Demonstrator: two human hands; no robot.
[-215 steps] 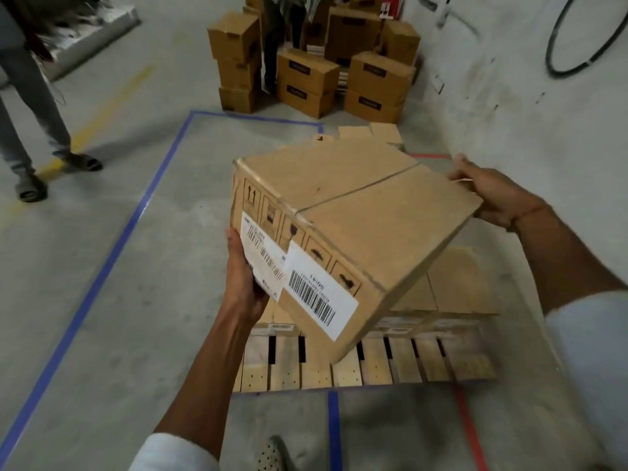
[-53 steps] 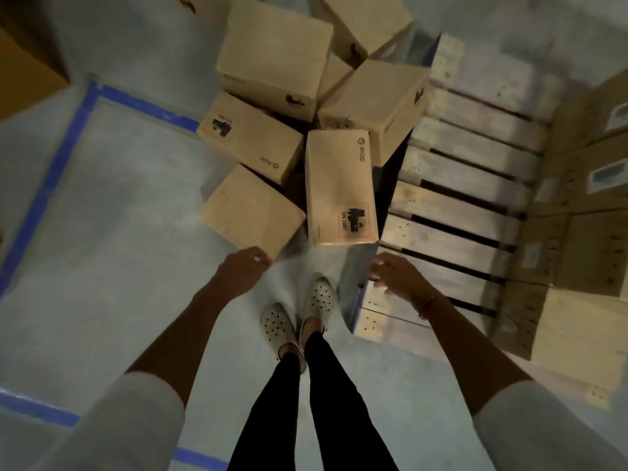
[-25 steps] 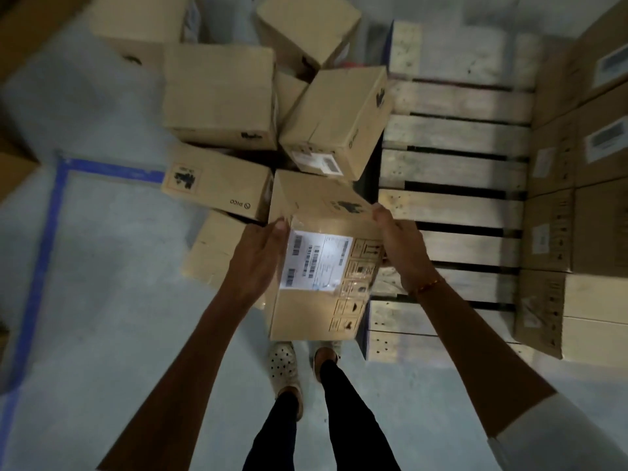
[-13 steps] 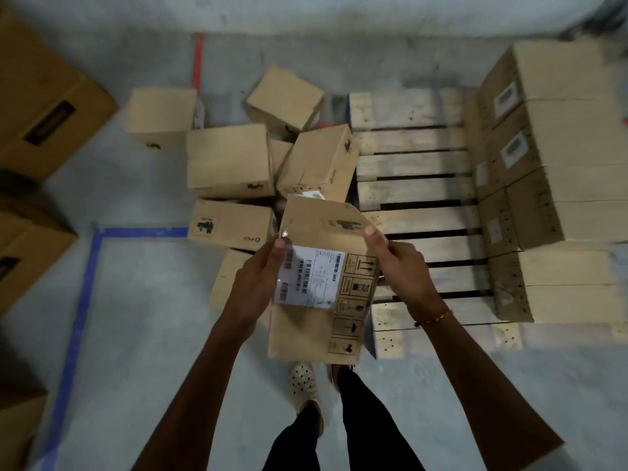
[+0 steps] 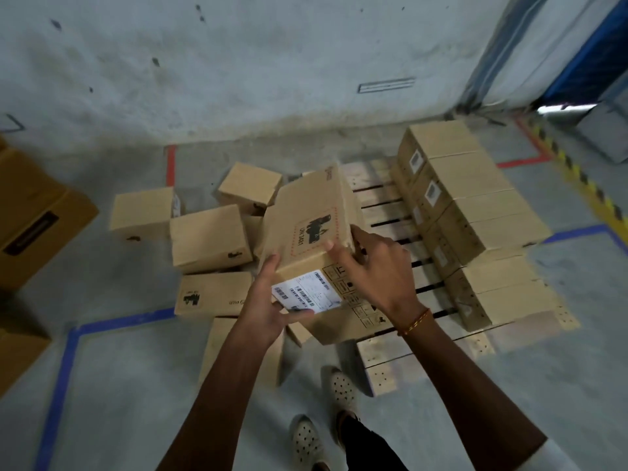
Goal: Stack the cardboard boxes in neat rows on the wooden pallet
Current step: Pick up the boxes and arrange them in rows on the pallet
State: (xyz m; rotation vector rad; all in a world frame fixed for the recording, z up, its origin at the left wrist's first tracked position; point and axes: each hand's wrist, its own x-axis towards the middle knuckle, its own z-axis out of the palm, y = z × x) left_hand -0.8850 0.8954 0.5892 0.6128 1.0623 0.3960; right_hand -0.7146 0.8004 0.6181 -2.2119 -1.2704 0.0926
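A cardboard box (image 5: 307, 232) is grasped by both hands, left hand (image 5: 268, 307) and right hand (image 5: 377, 270), above loose boxes (image 5: 209, 232), left of the wooden pallet (image 5: 384, 198).

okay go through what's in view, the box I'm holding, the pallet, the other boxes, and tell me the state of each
Held box: lifted, tilted, gripped by both hands.
Left hand: grips its label end.
Right hand: grips its right side.
Wooden pallet: near slats bare.
Stacked boxes: in a row on the pallet.
Loose boxes: jumbled on the floor.
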